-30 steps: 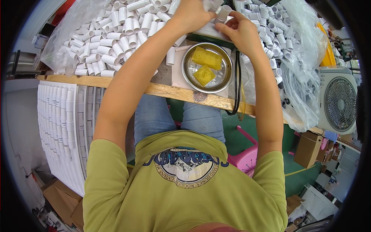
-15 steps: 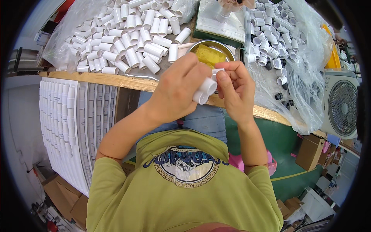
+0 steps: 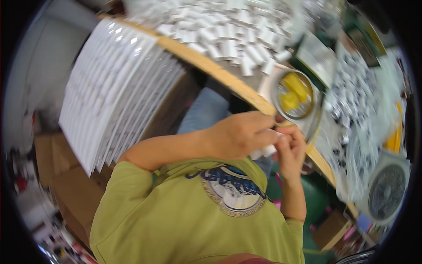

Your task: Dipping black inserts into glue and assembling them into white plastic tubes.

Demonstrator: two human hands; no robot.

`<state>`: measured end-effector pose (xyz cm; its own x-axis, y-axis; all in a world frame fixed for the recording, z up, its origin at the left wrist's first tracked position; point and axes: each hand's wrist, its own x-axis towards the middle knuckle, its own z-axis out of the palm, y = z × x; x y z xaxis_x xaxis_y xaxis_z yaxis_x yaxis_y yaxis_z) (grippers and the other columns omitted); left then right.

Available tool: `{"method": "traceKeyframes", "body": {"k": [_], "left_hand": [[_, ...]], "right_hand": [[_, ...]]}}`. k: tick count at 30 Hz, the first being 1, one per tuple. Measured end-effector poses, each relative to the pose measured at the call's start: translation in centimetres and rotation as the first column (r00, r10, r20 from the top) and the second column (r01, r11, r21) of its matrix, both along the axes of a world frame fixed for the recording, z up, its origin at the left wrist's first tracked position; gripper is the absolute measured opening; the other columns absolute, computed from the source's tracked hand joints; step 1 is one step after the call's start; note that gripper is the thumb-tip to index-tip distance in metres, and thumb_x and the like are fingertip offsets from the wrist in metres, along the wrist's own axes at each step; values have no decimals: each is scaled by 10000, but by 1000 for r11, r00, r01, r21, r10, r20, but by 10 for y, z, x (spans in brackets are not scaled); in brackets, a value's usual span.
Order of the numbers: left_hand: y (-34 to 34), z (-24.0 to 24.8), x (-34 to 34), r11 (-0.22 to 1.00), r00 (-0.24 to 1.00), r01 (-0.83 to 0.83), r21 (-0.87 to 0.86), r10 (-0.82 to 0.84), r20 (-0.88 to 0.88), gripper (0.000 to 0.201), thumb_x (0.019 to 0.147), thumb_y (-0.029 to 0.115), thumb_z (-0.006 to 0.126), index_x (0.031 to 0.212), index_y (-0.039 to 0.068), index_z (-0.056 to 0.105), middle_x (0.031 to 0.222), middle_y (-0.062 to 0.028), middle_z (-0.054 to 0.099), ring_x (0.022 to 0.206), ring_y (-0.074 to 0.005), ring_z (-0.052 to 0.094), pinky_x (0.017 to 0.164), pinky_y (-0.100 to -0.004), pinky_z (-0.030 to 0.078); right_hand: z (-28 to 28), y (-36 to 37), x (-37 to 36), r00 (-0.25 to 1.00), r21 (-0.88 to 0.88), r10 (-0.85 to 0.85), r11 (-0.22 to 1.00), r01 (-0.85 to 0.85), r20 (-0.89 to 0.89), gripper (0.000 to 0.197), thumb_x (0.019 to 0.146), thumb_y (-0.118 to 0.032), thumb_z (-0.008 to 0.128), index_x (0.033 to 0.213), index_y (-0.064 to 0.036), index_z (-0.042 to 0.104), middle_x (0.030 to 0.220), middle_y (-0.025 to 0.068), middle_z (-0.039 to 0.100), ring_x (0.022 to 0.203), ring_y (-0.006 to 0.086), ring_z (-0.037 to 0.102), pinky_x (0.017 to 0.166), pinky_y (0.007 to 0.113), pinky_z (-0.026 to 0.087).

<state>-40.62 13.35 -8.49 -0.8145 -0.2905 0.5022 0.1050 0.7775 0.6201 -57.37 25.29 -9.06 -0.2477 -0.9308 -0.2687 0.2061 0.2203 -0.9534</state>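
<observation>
My left hand (image 3: 246, 134) is closed around short white plastic tubes (image 3: 265, 151), whose ends poke out below the fingers. Against it, my right hand (image 3: 292, 143) pinches a small white plastic piece (image 3: 278, 136), mostly covered by the fingertips. Motion blur hides whether that piece touches the tubes. Just beyond both hands, a round metal bowl (image 3: 277, 99) stands near the table's edge. Yellow, sponge-like pieces (image 3: 296, 86) lie inside it.
A heap of white tubes (image 3: 239, 42) covers the far table, behind its wooden edge (image 3: 220, 72). Smaller pale fittings (image 3: 354, 90) lie on plastic sheeting at right, past a green-sided block (image 3: 317, 59). Stacked tube-filled trays (image 3: 110, 83) stand left; a fan (image 3: 387, 191) stands right.
The whole view has swung round, so the table edge now slants down to the right. My hands have drawn back from the bowl toward my body, still together with the white pieces.
</observation>
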Motion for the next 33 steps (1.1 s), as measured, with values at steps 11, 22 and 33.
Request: {"method": "traceKeyframes", "body": {"k": [11, 22, 33], "left_hand": [[-43, 80, 246, 212, 206, -969, -124, 977, 59, 284, 775, 35, 681, 1057, 58, 653, 956, -81, 681, 878, -121, 609, 796, -273, 483], [-7, 27, 351, -165, -306, -886, -434, 910, 278, 391, 759, 190, 708, 1117, 44, 652, 1300, -221, 520, 1153, -359, 533, 975, -373, 411], [2, 17, 356, -143, 52, -857, 496, 932, 358, 627, 969, 447, 391, 1504, 198, 181, 1550, -100, 158, 1420, -259, 156, 1101, -550, 136]], "right_hand": [[-6, 92, -214, 176, 176, 116, 908, 380, -978, 256, 951, -180, 536, 1043, 49, 603, 964, 150, 648, 892, 240, 628, 836, 301, 488], [-22, 131, -316, 37, 329, 366, 781, 530, -930, 563, 977, -352, 453, 1315, 97, 421, 1342, 286, 449, 1236, 417, 430, 1044, 389, 334], [-68, 8, -392, -242, -166, -50, 857, 488, -969, 597, 939, -381, 471, 1320, 77, 421, 1376, 284, 414, 1302, 395, 378, 1090, 428, 293]]}}
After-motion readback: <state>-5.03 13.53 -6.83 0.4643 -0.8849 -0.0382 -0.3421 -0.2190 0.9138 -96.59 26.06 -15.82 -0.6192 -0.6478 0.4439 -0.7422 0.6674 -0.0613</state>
